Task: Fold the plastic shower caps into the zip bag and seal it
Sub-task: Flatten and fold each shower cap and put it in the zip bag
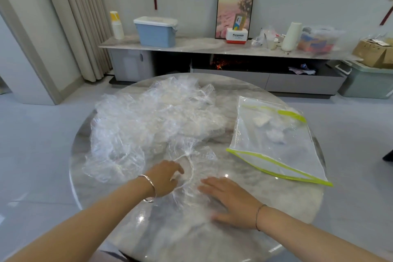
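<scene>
A heap of clear, crinkled plastic shower caps [153,121] covers the left and middle of the round marble table [297,204]. One cap [191,178] lies spread flat at the near edge of the heap. My left hand [164,176] rests on its left side with fingers loosely bent. My right hand [229,200] presses flat on its right side, fingers straight. A clear zip bag [274,144] with lime-green edging lies on the table's right part, apart from both hands, with a few white folded pieces inside.
Behind the table runs a low cabinet [212,49] carrying a blue lidded box [156,31], a framed picture [235,11], cups and clutter. A pale green bin [365,81] stands on the floor at right. Curtains [80,17] hang at left.
</scene>
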{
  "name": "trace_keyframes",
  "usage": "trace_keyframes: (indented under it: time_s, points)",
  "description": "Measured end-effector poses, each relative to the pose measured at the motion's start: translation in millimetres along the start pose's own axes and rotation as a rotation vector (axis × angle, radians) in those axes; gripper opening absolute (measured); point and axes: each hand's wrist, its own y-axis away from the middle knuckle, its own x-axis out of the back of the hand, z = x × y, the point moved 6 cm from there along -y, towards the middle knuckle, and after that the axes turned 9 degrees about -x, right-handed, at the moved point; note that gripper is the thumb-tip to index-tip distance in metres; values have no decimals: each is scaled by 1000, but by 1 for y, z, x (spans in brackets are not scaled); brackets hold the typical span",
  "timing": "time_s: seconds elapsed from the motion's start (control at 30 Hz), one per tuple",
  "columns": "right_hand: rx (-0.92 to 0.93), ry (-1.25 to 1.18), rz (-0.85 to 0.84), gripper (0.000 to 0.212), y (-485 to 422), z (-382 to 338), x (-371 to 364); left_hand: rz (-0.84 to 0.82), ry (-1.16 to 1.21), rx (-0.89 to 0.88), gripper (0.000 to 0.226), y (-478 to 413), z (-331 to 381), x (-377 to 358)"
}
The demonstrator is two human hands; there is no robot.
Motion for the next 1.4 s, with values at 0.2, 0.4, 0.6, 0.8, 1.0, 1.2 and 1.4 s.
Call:
trace_keyframes:
  time_s: [0.2,0.4,0.6,0.8,1.0,1.2,1.4]
  points:
    - [112,59,190,29,-14,-9,-10,-295,-49,-101,106,17,-8,-33]
    - [-314,-819,189,20,-22,14,9,-358,-215,-48,98,23,-23,-26]
    - [-660,-1071,305,26,-21,50,12,90,244,111,12,9,-34,3]
    - [-790,-838,324,10,-15,74,6,168,443,242,9,2,-36,-17]
    - [-405,-220,573,46,-14,36,26,453,-190,-13,49,-2,7,0]
    - [-337,-5,149,92,-32,23,-11,17,-213,-89,97,-22,1,-55]
    - [-352,9,58,87,-36,29,-24,-13,-178,-41,112,-30,-4,-63]
